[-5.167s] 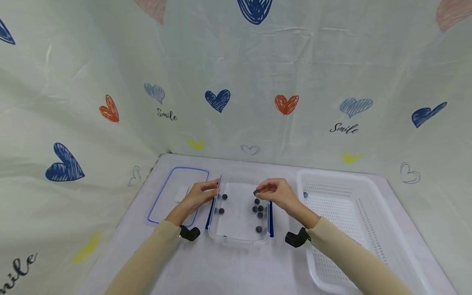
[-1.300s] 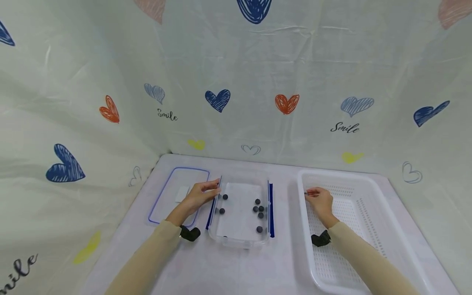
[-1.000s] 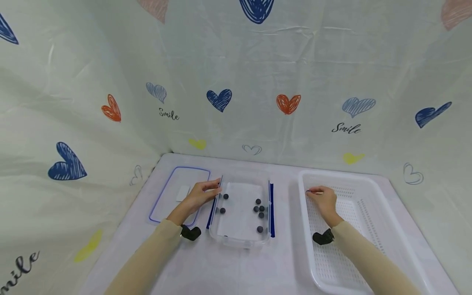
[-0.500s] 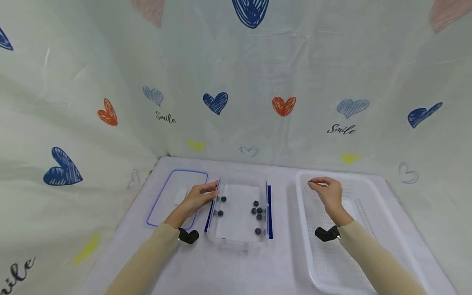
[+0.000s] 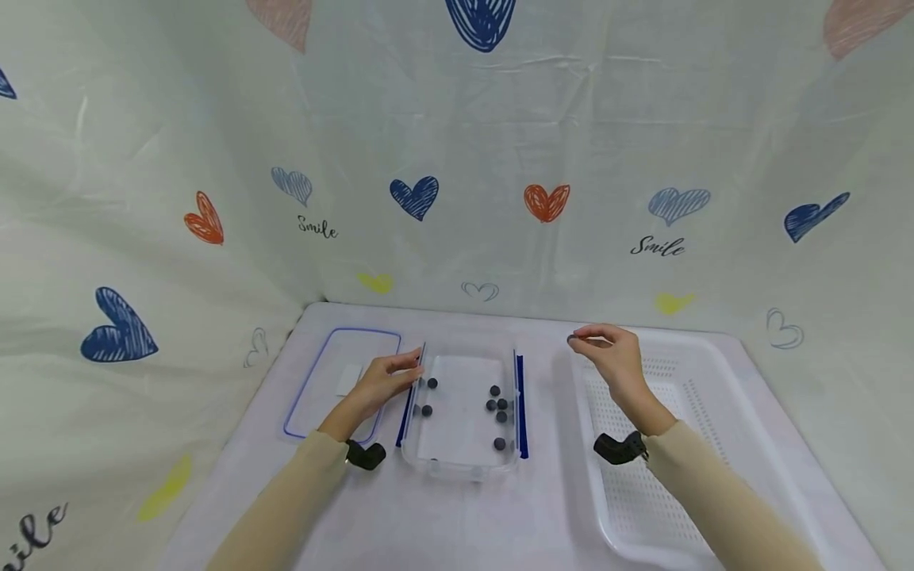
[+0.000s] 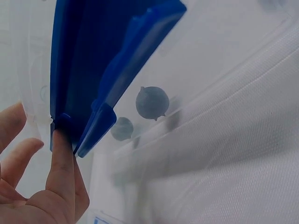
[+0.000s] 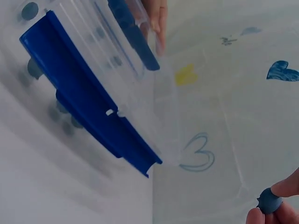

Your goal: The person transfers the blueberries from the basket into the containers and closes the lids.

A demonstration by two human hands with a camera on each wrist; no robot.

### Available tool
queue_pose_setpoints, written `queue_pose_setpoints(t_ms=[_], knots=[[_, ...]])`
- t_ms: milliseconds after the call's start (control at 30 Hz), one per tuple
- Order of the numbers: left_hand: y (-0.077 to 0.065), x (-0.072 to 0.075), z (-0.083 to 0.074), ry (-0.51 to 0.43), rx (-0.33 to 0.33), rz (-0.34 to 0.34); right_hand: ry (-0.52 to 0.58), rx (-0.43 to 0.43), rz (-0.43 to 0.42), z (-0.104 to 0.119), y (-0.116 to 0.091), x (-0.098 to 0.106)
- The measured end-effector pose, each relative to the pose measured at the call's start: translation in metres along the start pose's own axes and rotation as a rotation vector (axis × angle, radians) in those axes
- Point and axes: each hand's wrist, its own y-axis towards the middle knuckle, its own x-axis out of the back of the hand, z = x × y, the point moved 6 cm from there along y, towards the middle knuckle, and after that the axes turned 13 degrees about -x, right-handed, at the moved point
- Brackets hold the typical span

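My left hand holds the left side wall of a clear plastic box, its fingers on both sides of the wall beside a blue side latch. Several dark balls lie inside the box, most of them along its right side. My right hand pinches a small dark ball between thumb and fingertips. The ball has a little pointed nub. This hand is raised over the far left corner of a white perforated basket.
A clear lid with a blue rim lies left of the box. The box's other blue latch hangs folded down on its right side. Behind the table hangs a curtain printed with hearts.
My right hand has gone from above the box to the basket's left edge, then risen and shifted left with a ball. The ball seen there earlier no longer shows. My left hand stays put.
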Motion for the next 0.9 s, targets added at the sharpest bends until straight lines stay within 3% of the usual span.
queue_pose_setpoints(t_ms=[333,633,900], knots=[[0.002,0.002,-0.001,0.020,0.005,-0.003,-0.039,0.068,0.232,0.017,-0.019,-0.056],[0.003,0.007,-0.001,0.034,0.020,-0.012,-0.038,0.044,0.356,0.010,-0.027,-0.099],[0.004,0.008,0.000,0.039,0.020,-0.021,-0.066,0.066,0.413,0.005,-0.033,-0.118]])
